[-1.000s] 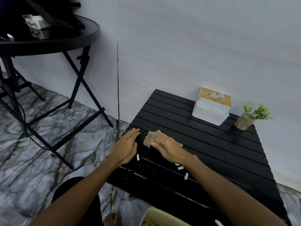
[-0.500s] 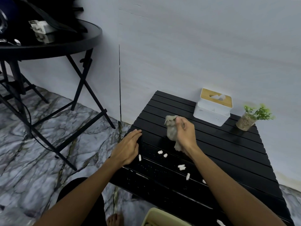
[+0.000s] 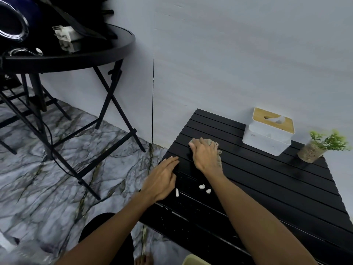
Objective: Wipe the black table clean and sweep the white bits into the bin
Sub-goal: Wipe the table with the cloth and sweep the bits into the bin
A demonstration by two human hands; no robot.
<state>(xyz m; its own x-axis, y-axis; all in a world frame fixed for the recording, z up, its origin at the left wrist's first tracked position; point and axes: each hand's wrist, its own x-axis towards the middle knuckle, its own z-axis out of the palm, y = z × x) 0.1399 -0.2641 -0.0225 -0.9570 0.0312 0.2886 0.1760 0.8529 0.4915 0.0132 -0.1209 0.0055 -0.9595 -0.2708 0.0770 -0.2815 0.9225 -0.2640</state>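
Black slatted bench against the pale wall, with a few things on its top.

Taking the bench (image 3: 267,188) top as a clock face with 12 at the wall: a white tissue box (image 3: 267,136) with a wooden lid stands at 12, close to the wall. A small potted plant (image 3: 310,153) stands at 2, near the far right corner and apart from the box. At 10 a grey cloth (image 3: 219,155) lies flat on the slats, mostly covered by the right grip (image 3: 206,155) pressing on it. At 9 three white bits (image 3: 202,186) lie near the left edge, one just beside the left grip (image 3: 162,180), which rests flat on that edge. Fine pale flecks dot the near slats at 8.
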